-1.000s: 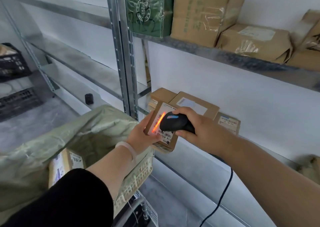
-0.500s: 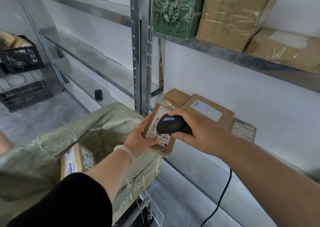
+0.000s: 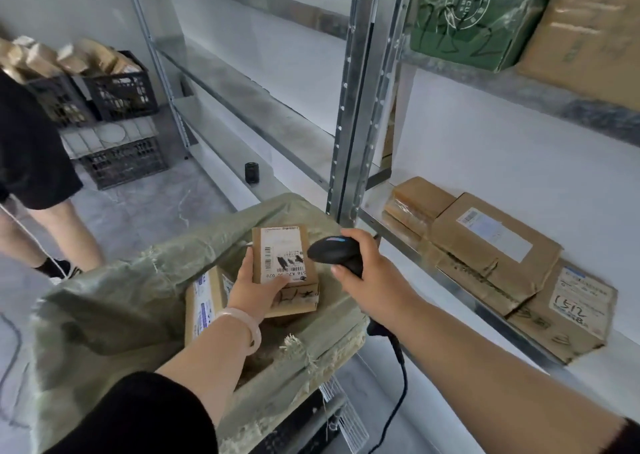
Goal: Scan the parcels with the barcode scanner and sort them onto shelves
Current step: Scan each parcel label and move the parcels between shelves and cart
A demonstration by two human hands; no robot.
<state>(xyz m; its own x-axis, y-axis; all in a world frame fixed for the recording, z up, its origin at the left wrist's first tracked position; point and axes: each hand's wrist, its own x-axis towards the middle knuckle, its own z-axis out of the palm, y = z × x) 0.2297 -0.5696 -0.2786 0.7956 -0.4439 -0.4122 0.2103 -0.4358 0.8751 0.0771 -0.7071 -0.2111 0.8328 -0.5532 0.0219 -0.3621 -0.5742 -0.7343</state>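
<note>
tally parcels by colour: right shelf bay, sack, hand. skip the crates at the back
Brown parcels: 6. These are the held parcel in the left hand, the sack parcel, the taped parcel, the large labelled parcel, the parcel marked 1512 and the upper-shelf brown parcel.
Green parcel: 1
Total: 7
</note>
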